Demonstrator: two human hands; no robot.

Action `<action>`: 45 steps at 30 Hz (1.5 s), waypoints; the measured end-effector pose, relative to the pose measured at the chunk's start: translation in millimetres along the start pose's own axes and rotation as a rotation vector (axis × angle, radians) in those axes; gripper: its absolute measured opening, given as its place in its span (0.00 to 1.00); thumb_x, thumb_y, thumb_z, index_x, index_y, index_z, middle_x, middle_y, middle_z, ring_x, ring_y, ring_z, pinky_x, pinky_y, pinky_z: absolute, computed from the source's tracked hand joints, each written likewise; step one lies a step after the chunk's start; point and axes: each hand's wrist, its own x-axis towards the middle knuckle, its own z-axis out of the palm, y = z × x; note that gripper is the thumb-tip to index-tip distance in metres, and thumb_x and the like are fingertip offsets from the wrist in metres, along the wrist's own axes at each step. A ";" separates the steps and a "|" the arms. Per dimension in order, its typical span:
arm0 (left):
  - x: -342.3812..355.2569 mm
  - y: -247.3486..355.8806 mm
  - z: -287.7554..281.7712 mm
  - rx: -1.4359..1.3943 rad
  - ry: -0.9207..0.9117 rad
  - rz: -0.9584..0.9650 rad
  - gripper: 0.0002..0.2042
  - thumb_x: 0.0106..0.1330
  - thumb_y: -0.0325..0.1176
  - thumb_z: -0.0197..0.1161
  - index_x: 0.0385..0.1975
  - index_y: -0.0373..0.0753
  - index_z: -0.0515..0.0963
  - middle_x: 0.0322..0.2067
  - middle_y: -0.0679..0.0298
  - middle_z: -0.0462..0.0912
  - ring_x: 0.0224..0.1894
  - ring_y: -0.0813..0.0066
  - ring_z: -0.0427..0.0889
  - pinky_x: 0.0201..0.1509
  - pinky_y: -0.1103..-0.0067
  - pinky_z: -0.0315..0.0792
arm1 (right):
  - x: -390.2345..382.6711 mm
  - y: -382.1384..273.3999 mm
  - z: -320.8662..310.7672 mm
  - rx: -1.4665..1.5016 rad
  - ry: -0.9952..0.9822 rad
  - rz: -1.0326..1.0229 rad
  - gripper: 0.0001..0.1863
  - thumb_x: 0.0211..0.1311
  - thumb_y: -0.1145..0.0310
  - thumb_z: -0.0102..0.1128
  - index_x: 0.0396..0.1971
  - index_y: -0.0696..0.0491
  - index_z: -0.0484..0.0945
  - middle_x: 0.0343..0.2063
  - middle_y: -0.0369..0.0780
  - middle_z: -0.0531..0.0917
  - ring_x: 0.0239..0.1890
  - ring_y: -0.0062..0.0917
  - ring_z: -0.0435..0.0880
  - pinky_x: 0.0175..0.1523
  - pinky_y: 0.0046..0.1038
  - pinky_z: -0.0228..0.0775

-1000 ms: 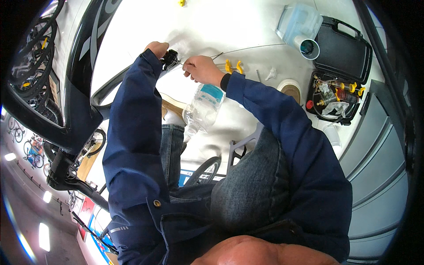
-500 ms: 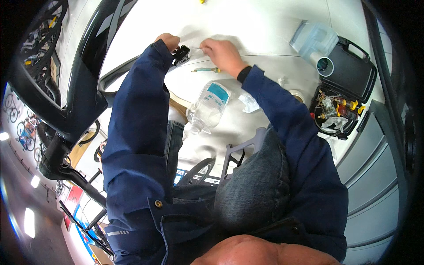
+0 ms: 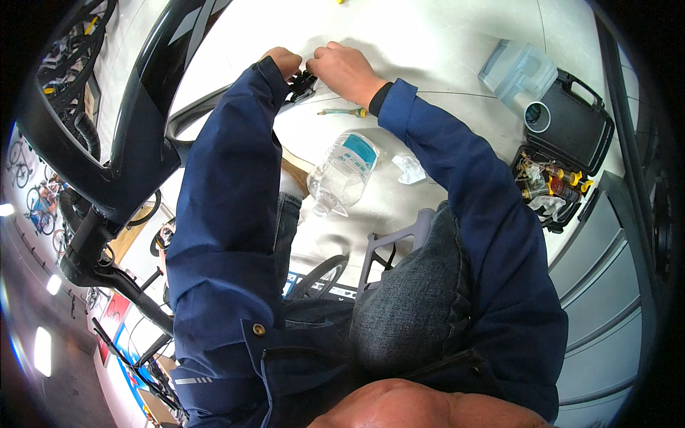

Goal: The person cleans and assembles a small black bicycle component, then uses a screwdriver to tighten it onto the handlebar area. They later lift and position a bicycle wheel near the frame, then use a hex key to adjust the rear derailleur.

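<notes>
Both hands are in tight, and here's the black part, [image 3: 302,86] right below and between them! The left hand [image 3: 285,62] is beside it, fingers curled in; whether they grip the part, I can't tell. The right hand [image 3: 346,73] comes across with thumb and fingertips bunched, right up by the left, and what's between those tips is hidden. Just below the right wrist, a thin green tube [image 3: 342,112] lies on the white floor. [image 3: 449,135] Nearer the body, there's the clear bottle, [image 3: 344,171] on its side, blue label showing, with a crumpled tissue [image 3: 409,170] to its right. Big black bike frame [image 3: 139,143] over on the left! Far right, a bluish tub [image 3: 510,68] with a white cup [image 3: 537,117] at its near end, then the open black case, [image 3: 574,125] yellow-capped bits in its near half, and a grey cabinet [image 3: 603,264] closer in.
</notes>
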 end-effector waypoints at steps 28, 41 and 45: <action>-9.6 12.2 -3.8 0.062 0.006 0.005 0.10 0.70 0.27 0.59 0.43 0.33 0.87 0.44 0.51 0.90 0.45 0.59 0.91 0.49 0.69 0.85 | -3.9 22.3 33.2 0.532 0.013 0.144 0.08 0.68 0.64 0.62 0.38 0.51 0.87 0.36 0.41 0.87 0.41 0.39 0.86 0.51 0.37 0.77; -37.1 45.2 -18.8 -0.170 -0.064 -0.200 0.16 0.67 0.31 0.61 0.52 0.35 0.81 0.47 0.56 0.87 0.49 0.62 0.86 0.55 0.67 0.81 | -32.3 24.4 -1.5 0.554 -0.034 0.319 0.09 0.70 0.66 0.60 0.42 0.54 0.83 0.33 0.40 0.89 0.34 0.35 0.88 0.43 0.32 0.78; -48.1 54.4 -22.5 -0.057 -0.086 -0.197 0.22 0.60 0.24 0.70 0.56 0.36 0.79 0.50 0.58 0.85 0.51 0.63 0.84 0.56 0.67 0.82 | -61.0 5.5 -2.1 0.761 -0.193 0.487 0.09 0.68 0.66 0.60 0.40 0.53 0.84 0.32 0.43 0.89 0.36 0.39 0.88 0.44 0.37 0.78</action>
